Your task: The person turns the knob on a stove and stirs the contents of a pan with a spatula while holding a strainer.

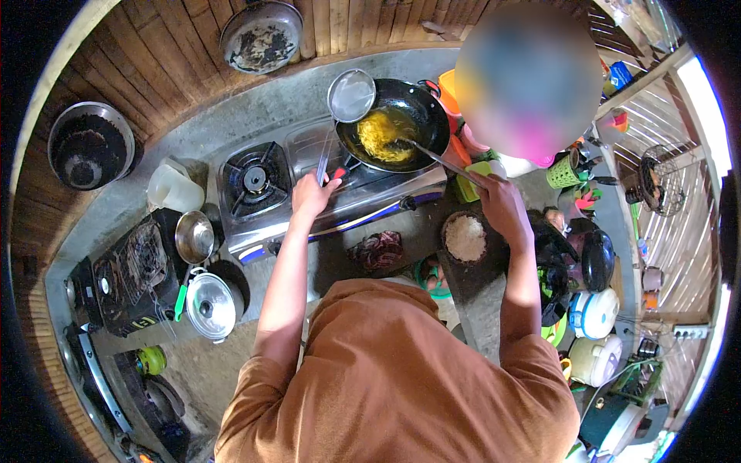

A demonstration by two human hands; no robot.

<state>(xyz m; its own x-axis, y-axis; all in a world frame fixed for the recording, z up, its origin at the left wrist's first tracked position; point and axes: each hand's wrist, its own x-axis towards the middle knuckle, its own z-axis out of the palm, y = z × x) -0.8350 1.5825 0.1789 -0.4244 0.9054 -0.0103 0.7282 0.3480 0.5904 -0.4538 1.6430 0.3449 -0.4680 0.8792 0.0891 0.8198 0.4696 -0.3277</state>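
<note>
A black wok [417,108] sits on the right burner of the gas stove [332,208]. Yellow shredded food [380,137] is frying in oil inside it. My left hand [312,198] is closed around the handle of a round mesh strainer [352,96], whose basket is over the wok's upper left rim. Something red shows beside my left fingers. In my right hand [503,207] is the long handle of a spatula [444,160]; its dark head dips into the food. The left burner [255,178] has no pan on it.
A bowl of pale flour-like stuff [465,237] stands below my right hand. To the left are a white pitcher [176,187], a metal bowl [194,236] and a lidded pot [211,305]. A blurred round area covers the upper right. Rice cookers [594,313] stand at the right.
</note>
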